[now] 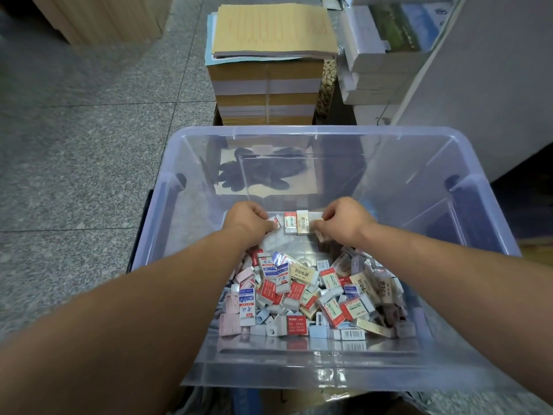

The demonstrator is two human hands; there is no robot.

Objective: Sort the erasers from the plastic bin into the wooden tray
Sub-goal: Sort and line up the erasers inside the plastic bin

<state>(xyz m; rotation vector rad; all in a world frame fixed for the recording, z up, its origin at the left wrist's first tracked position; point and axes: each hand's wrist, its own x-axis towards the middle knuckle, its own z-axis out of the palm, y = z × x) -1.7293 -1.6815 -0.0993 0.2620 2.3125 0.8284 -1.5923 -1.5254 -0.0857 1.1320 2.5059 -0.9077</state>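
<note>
A clear plastic bin [167, 187] stands in front of me on the floor. A loose pile of boxed erasers [311, 292] in red, blue, pink and gold wrappers fills its near half. Both my hands reach in past the pile. My left hand [248, 220] has curled fingers and pinches a red-and-white eraser [276, 223]. My right hand [344, 220] is curled too and pinches a small eraser [319, 235] at its fingertips. Between the hands, a white-and-red eraser [289, 223] and a gold eraser [302, 225] lie side by side in a row.
A smaller clear box [248, 175] shows inside the bin's far half. Beyond the bin stands a tall stack of paper pads [266, 64], with wrapped white packs [377, 67] to its right and a pale cabinet wall [478, 85] further right. Grey speckled floor [74, 145] lies to the left.
</note>
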